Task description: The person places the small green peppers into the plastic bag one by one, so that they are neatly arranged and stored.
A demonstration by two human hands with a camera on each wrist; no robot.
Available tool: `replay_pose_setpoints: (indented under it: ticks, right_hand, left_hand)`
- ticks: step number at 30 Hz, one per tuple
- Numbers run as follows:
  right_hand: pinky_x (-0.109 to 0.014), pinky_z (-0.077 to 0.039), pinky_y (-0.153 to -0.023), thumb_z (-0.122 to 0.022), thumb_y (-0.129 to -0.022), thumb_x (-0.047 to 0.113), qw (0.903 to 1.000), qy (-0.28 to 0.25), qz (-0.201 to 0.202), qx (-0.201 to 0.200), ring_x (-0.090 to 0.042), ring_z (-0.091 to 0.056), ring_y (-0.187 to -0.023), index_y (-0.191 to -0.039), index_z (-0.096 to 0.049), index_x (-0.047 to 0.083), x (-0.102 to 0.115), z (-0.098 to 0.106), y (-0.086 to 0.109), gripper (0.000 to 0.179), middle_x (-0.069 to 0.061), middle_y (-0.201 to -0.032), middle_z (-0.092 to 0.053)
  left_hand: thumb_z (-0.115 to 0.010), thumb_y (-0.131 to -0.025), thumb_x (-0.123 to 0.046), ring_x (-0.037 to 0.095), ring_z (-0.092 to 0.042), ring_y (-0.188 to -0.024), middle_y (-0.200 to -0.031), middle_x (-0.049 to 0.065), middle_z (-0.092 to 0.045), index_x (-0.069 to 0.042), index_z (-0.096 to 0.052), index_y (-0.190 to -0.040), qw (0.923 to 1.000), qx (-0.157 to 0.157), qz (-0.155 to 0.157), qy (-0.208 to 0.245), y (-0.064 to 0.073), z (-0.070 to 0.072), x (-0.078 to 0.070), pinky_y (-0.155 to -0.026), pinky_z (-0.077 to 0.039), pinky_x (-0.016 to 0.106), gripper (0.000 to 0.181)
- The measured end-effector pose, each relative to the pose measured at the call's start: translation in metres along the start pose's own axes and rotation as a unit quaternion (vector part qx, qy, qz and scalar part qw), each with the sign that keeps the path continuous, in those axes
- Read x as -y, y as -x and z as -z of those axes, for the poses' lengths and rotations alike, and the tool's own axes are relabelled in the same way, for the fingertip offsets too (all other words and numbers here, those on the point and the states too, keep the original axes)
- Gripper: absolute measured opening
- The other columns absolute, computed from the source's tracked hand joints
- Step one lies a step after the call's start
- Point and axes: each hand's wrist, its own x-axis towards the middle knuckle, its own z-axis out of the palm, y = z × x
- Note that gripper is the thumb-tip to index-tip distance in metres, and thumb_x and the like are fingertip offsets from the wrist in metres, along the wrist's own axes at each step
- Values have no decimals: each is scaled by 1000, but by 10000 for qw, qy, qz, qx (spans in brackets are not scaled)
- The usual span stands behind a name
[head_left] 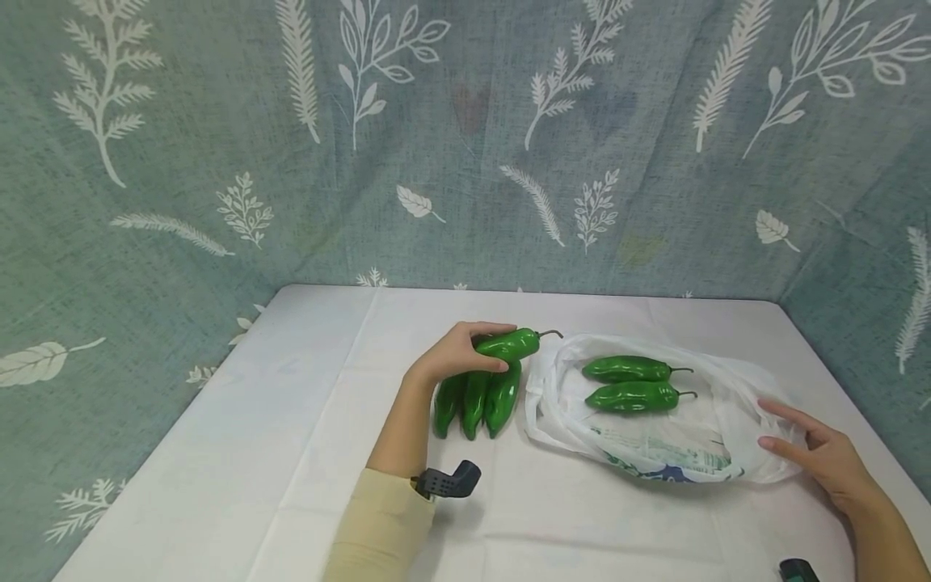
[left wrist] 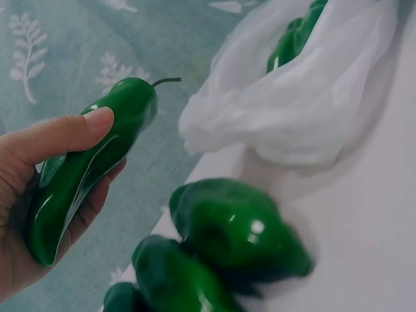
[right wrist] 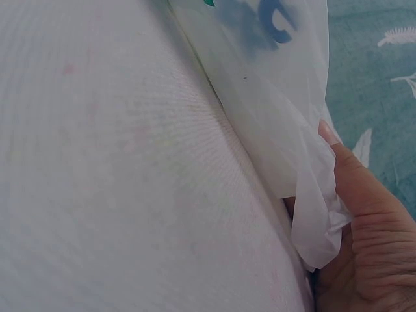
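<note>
The left hand [head_left: 452, 354] grasps 1 green pepper [head_left: 515, 344], thumb on its near side and fingers on its far side, stem pointing toward the bag [head_left: 540, 416]. Just below it, 3 more peppers [head_left: 502, 398] lie side by side on the white table [head_left: 320, 453]. Inside the open plastic bag lie 2 peppers [head_left: 631, 397]. The right hand [head_left: 829, 459] pinches the bag's right edge between thumb and fingers.

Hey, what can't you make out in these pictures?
Exact count of loose peppers: left hand and held pepper block the head view; bottom edge crops the left wrist view.
Wording on the bag: too small and creased, head view.
Most fingers of the right hand: behind the bag, right wrist view.
Dark object: cut off by head view's bottom edge.
</note>
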Motion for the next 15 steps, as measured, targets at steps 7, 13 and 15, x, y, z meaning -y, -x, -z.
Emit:
replay_pose_setpoints:
  ticks: [7, 13, 15]
  right_hand:
    - [-53, 6, -113, -66, -90, 23, 10000, -26, 80, 36, -16, 10, -144, -146, -37, 30, -1, 0, -1, 63, 36, -141, -10]
    - [-56, 6, -112, -65, -90, 24, 9999, -59, 38, 78, -23, 11, -144, -146, -37, 30, -1, 1, -1, 63, 35, -142, -10]
    - [-56, 6, -112, -65, -90, 24, 9999, -55, 57, 76, -23, 11, -144, -146, -37, 30, 0, 1, -1, 62, 35, -142, -10]
  left_hand:
    - [-76, -78, -18, 18, -51, -123, -134, 0, -56, -20, -57, -133, 9994, 315, -159, -13, -13, -15, -10, -97, -46, 36, 59]
    - [-77, -79, -18, 17, -47, -127, -136, 0, -55, -18, -56, -133, 9982, 544, -259, 73, -24, -28, -21, -101, -43, 34, 58]
    - [-77, -79, -17, 17, -46, -128, -136, -1, -55, -18, -56, -133, 9978, 587, -289, 79, -27, -32, -24, -102, -42, 33, 58]
